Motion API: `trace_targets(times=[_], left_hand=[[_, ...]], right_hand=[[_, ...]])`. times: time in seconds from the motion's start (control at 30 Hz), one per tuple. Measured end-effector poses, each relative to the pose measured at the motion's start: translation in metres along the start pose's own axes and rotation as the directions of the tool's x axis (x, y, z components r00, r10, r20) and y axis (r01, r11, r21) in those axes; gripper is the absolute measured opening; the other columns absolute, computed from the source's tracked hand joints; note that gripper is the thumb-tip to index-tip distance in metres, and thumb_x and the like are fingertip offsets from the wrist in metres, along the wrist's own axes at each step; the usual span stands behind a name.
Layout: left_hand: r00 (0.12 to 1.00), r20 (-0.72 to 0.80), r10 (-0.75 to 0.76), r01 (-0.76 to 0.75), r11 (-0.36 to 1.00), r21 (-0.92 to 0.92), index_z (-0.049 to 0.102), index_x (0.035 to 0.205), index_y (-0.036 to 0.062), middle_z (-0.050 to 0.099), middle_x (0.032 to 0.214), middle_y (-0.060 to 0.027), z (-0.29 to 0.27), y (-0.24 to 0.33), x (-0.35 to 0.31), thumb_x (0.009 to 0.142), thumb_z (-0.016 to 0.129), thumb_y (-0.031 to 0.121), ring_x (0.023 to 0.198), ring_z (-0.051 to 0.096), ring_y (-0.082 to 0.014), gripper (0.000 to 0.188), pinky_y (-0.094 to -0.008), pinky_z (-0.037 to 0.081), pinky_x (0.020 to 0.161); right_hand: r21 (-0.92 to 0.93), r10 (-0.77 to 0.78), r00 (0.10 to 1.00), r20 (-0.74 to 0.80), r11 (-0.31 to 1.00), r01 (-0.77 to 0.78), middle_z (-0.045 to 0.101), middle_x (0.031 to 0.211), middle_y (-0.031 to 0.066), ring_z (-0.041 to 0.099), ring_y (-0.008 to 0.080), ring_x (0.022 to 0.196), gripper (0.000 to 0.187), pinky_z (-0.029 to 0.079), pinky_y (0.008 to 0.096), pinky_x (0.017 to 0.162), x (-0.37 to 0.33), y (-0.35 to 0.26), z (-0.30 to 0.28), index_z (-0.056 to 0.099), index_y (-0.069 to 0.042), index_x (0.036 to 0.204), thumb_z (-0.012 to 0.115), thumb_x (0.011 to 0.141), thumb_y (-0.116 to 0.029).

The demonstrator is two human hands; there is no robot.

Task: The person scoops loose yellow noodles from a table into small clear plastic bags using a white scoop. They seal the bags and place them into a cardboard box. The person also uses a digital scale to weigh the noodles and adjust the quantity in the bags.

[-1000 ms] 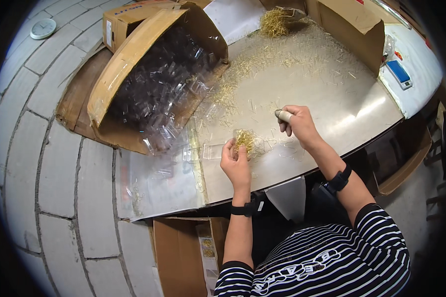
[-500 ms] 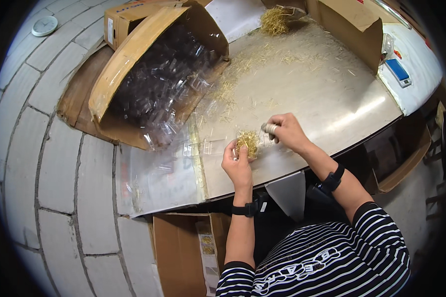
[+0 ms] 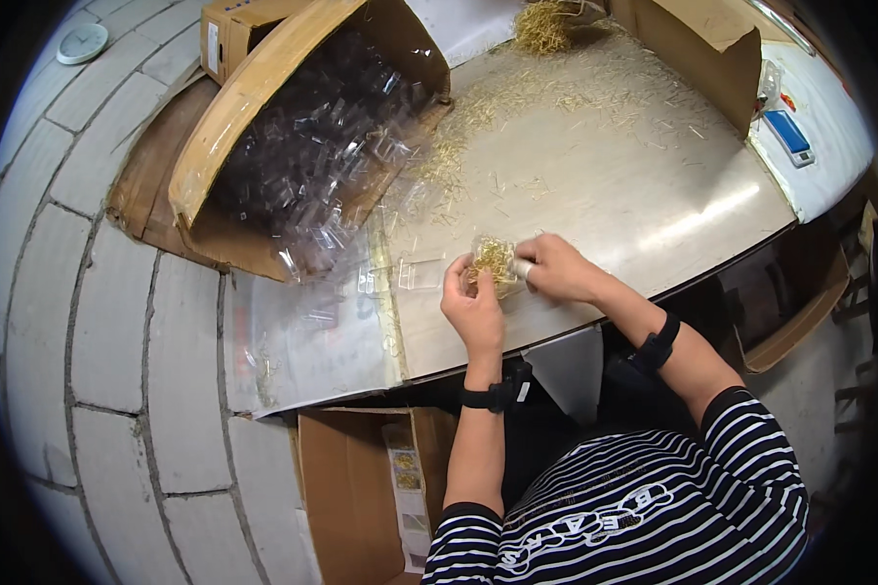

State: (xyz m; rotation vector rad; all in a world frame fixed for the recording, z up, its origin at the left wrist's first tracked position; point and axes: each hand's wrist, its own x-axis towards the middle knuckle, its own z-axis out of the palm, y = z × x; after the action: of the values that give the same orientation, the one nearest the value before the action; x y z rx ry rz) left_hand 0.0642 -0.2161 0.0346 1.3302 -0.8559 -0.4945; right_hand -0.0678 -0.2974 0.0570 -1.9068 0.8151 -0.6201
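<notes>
My left hand is wrapped around a small clear plastic box filled with thin gold-coloured pins. Its thumb lies over the near side of the box. Right against the box's right side is my right hand, with its fingers curled and pale wrapping on a fingertip. What those fingers pinch, if anything, is hidden and slightly blurred. Just left of my left hand, another clear plastic piece lies on the tabletop.
A tilted cardboard box spills many clear plastic boxes at the left. Loose gold pins scatter toward a heap at the back. A blue-screened scale sits far right. Below the table edge stands an open carton.
My right hand has moved left and slightly down, closing the gap to the plastic box. My left hand still holds that box, in nearly the same spot.
</notes>
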Motion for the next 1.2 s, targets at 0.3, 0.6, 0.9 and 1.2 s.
trace_targets(times=[0.3, 0.6, 0.9, 1.2], left_hand=[[0.980, 0.017, 0.200, -0.200, 0.966, 0.162, 0.053, 0.114, -0.0064, 0.062, 0.105, -0.0135, -0.009, 0.042, 0.022, 0.087, 0.058, 0.000, 0.091, 0.062, -0.0166, 0.028, -0.0269, 0.051, 0.074], [0.998, 0.056, 0.033, -0.050, 0.938, 0.343, 0.055, 0.110, -0.0069, 0.066, 0.095, -0.0158, -0.043, 0.005, 0.057, 0.084, 0.060, 0.007, 0.082, 0.067, -0.0226, 0.030, -0.0282, 0.052, 0.069], [0.894, 0.199, -0.401, 0.442, 0.860, -0.255, 0.050, 0.116, -0.0039, 0.064, 0.098, -0.0148, -0.039, 0.041, -0.009, 0.087, 0.055, 0.010, 0.068, 0.066, -0.0235, 0.032, -0.0283, 0.053, 0.050], [0.820, 0.278, -0.501, 0.544, 0.529, -0.651, 0.050, 0.124, 0.0046, 0.058, 0.118, -0.0080, -0.030, 0.025, -0.067, 0.098, 0.042, 0.033, 0.107, 0.057, -0.0203, 0.040, -0.0376, 0.051, 0.083]], right_hand=[[-0.068, 0.181, 0.933, -0.310, 0.975, -0.211, 0.067, 0.086, 0.0194, 0.064, 0.0345, 0.077, 0.033, 0.048, 0.0417, 0.072, -0.004, -0.004, -0.020, 0.061, 0.001, 0.108, 0.058, 0.084, -0.022], [-0.132, 0.040, 0.976, -0.213, 0.989, -0.069, 0.067, 0.091, 0.0203, 0.063, 0.0360, 0.086, 0.030, 0.049, 0.0423, 0.077, -0.003, 0.003, -0.027, 0.061, 0.000, 0.110, 0.058, 0.083, -0.014], [-0.380, -0.489, 0.870, -0.058, 0.817, 0.434, 0.036, 0.144, 0.0147, 0.033, 0.0299, 0.134, 0.058, 0.030, 0.0474, 0.106, -0.022, -0.024, 0.000, 0.035, -0.009, 0.140, 0.055, 0.091, -0.032], [-0.727, -0.284, 0.948, 0.143, 0.620, 0.295, 0.032, 0.147, 0.0146, 0.022, 0.0299, 0.140, 0.065, 0.020, 0.0608, 0.107, -0.059, -0.037, 0.045, 0.032, -0.005, 0.140, 0.053, 0.089, -0.040]])
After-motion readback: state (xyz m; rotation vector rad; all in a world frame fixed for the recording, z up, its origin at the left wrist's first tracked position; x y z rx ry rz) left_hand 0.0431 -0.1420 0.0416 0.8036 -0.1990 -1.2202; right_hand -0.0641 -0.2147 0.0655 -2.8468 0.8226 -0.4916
